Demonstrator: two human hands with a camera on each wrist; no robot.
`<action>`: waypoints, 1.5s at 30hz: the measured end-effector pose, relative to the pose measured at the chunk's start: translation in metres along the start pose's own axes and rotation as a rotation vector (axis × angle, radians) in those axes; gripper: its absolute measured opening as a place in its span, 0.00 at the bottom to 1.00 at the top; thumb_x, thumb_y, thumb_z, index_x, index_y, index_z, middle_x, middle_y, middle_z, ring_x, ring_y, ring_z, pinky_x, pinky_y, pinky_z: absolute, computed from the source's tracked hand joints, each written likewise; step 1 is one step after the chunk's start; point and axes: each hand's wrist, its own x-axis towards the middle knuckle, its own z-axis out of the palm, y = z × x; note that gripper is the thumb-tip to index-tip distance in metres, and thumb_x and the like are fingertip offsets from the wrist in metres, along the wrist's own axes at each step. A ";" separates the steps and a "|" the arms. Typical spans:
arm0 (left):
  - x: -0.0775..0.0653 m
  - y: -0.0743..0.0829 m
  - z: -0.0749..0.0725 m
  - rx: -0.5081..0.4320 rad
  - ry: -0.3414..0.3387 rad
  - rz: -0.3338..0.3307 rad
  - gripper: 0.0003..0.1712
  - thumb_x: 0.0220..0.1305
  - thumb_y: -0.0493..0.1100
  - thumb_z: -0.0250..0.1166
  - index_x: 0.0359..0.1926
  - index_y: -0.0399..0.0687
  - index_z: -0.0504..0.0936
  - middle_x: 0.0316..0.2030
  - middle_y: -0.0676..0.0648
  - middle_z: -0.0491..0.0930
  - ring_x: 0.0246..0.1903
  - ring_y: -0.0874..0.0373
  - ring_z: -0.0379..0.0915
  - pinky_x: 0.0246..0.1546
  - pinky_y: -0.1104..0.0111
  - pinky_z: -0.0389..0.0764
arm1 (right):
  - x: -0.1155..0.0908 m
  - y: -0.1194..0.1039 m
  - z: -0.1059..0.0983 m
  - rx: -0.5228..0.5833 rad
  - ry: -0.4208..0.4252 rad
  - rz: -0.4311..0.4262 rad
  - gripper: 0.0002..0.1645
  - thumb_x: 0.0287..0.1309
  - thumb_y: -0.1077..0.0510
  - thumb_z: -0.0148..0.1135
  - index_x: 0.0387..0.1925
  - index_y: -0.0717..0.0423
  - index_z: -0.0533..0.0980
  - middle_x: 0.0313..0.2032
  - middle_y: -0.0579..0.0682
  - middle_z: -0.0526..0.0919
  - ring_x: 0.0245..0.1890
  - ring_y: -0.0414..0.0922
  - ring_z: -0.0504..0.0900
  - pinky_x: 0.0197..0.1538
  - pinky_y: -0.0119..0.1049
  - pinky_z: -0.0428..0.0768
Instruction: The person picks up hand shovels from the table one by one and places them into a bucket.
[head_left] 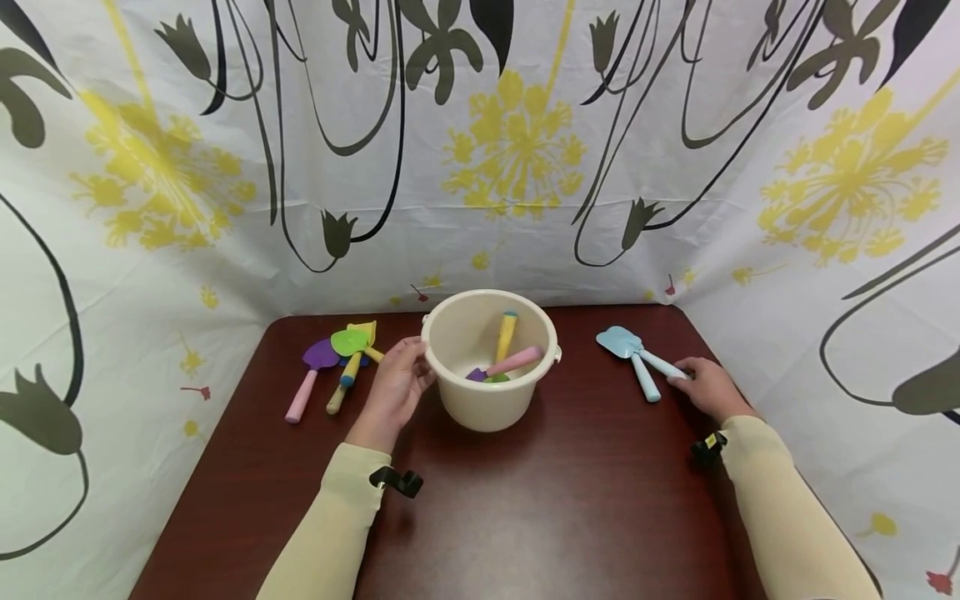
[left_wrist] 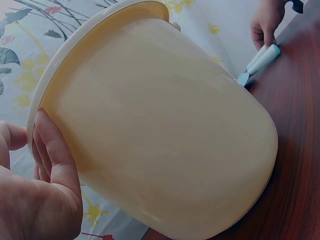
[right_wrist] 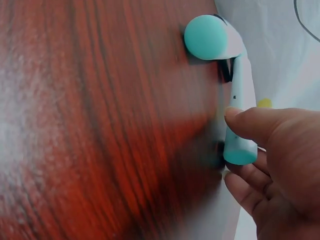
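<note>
A cream bucket (head_left: 483, 408) stands upright on the table. My left hand (head_left: 397, 387) grips its left rim, with the thumb and fingers on either side in the left wrist view. Inside lie toy tools with a yellow handle (head_left: 506, 336) and a pink handle (head_left: 517, 361); their heads are partly hidden. At the right, two light blue toy shovels lie crossed, heads overlapping. My right hand (head_left: 711, 388) pinches the handle end of the right-hand shovel (right_wrist: 243, 90) between thumb and fingers. The other shovel (head_left: 645, 380) lies beside it, untouched.
Left of the bucket lie a purple shovel with a pink handle (head_left: 302, 395), a green shovel (head_left: 349, 342) and a yellow tool (head_left: 364, 330), partly overlapping. A patterned curtain (head_left: 480, 242) encloses the dark red wooden table (head_left: 540, 517) at the back and sides.
</note>
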 end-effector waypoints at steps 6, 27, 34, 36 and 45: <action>0.000 0.000 0.000 -0.009 0.003 0.000 0.16 0.82 0.40 0.61 0.62 0.34 0.77 0.48 0.39 0.81 0.37 0.58 0.78 0.39 0.71 0.85 | -0.001 -0.002 -0.001 0.004 0.024 0.005 0.20 0.70 0.59 0.75 0.55 0.70 0.82 0.47 0.67 0.87 0.42 0.60 0.83 0.47 0.58 0.80; 0.000 0.000 0.001 -0.001 0.001 0.000 0.17 0.82 0.41 0.61 0.62 0.34 0.77 0.49 0.39 0.81 0.38 0.58 0.78 0.41 0.71 0.86 | -0.008 -0.013 -0.003 0.095 0.087 0.049 0.21 0.76 0.55 0.71 0.59 0.67 0.83 0.45 0.63 0.87 0.38 0.52 0.79 0.39 0.43 0.77; 0.000 -0.001 -0.001 -0.005 0.003 0.000 0.15 0.82 0.41 0.62 0.60 0.35 0.79 0.49 0.39 0.81 0.38 0.57 0.78 0.41 0.71 0.86 | -0.011 -0.023 -0.007 0.145 0.175 0.059 0.23 0.78 0.53 0.69 0.61 0.68 0.83 0.45 0.64 0.87 0.37 0.53 0.77 0.35 0.37 0.75; 0.001 -0.001 -0.001 -0.007 0.000 0.000 0.16 0.82 0.41 0.62 0.61 0.35 0.78 0.48 0.39 0.81 0.38 0.57 0.78 0.41 0.71 0.86 | -0.012 -0.027 -0.008 0.146 0.207 0.064 0.23 0.78 0.53 0.70 0.61 0.67 0.84 0.42 0.63 0.86 0.36 0.52 0.76 0.33 0.36 0.74; 0.000 0.000 0.000 -0.005 -0.001 -0.002 0.17 0.82 0.40 0.61 0.62 0.33 0.77 0.48 0.40 0.82 0.38 0.58 0.78 0.41 0.71 0.86 | -0.011 -0.043 -0.017 0.205 0.299 0.105 0.24 0.77 0.54 0.71 0.64 0.66 0.84 0.42 0.63 0.87 0.34 0.47 0.74 0.32 0.30 0.73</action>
